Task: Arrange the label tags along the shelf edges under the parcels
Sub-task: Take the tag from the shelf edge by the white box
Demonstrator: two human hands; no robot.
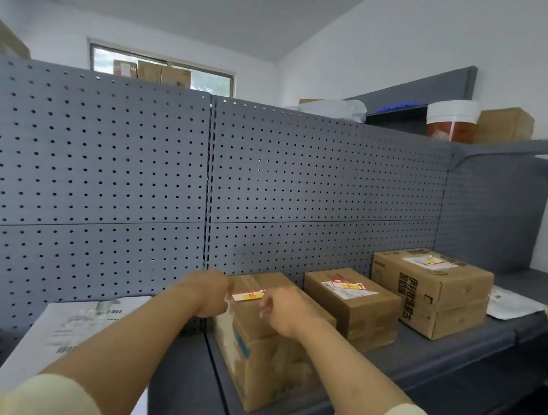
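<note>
A small red, white and yellow label tag (248, 295) lies across the top of the nearest cardboard parcel (268, 355). My left hand (210, 294) pinches its left end and my right hand (283, 306) pinches its right end. Both hands hover just over the box top. Two more parcels stand to the right on the grey shelf (424, 374): a middle box (354, 303) with a tag on its top and a far box (431, 288) with a yellow-marked tag.
A white flat parcel (78, 331) leans at the left on the shelf. A white mailer (512, 304) lies at the far right. Grey pegboard (133, 162) backs the shelf. The upper shelf holds a white-lidded tub (450, 120) and boxes.
</note>
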